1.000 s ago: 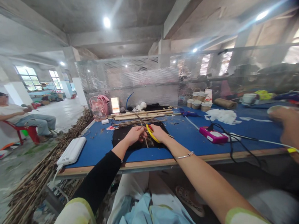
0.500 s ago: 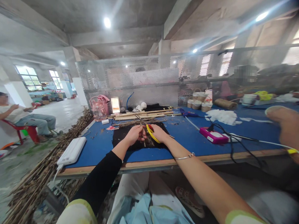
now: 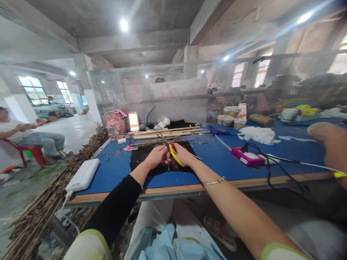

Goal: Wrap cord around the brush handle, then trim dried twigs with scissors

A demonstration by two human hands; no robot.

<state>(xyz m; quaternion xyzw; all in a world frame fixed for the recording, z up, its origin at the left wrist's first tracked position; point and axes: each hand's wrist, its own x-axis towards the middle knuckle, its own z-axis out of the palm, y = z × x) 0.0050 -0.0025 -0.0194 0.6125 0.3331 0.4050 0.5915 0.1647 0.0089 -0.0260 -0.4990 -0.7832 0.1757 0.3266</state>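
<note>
My left hand is closed, fingertips pinched round a thin dry twig whose lower end sticks out below them. Close beside it, my right hand is wrapped round pruning shears with a yellow handle and a bit of red. The shears' tips lie by my left fingers and are too small to make out clearly. Both hands are over a black cloth on the blue tabletop. Just beyond them lies a bundle of dry twigs.
Behind the twigs lie long pale sticks. A white power bank sits at the table's left corner, and a magenta box with black cables at right. Dry stalks are heaped on the floor at left. Another person's arm reaches in at right.
My hands stay almost in place, with only a slight shift of the right hand and shears. The seated person at left has moved their hands a little.
</note>
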